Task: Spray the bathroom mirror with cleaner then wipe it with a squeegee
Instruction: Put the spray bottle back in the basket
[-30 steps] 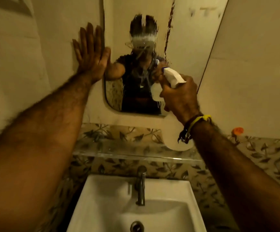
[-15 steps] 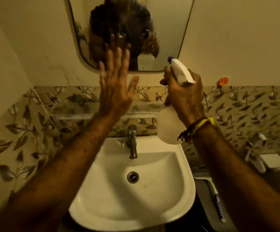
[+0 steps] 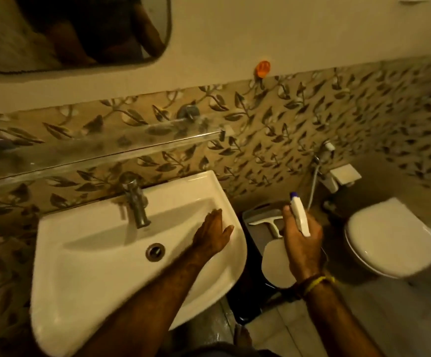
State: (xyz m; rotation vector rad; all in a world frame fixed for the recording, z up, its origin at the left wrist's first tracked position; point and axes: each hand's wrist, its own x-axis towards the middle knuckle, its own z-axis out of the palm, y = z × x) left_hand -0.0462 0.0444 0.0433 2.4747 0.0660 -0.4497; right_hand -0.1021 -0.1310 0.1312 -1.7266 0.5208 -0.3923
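Spray bottle [image 3: 278, 261] sits right of centre, clenched in right hand [image 3: 302, 243]. Fingers wrap the neck; white trigger head [image 3: 299, 215] sticks out above the knuckles, round pale body hangs below the palm. Long axis runs near vertical in frame, tilted slightly; blue nozzle tip [image 3: 292, 194] points to upper frame, toward the tiled wall [image 3: 273, 130].

Squeegee [image 3: 267, 222] lies just left of the right hand on a dark bin lid [image 3: 258, 231], blade across, white handle running down-right toward the hand; not gripped, contact with hand unclear.

Left hand [image 3: 213, 234] is flat, fingers spread, grasping nothing, resting on the right inner side of the sink [image 3: 85, 266]. Tap [image 3: 136, 202] is centre-left. Mirror [image 3: 62, 32] is in the upper left corner, well apart from the bottle. Toilet [image 3: 389, 238] is at right edge. Glass shelf [image 3: 93, 153] runs below the mirror.
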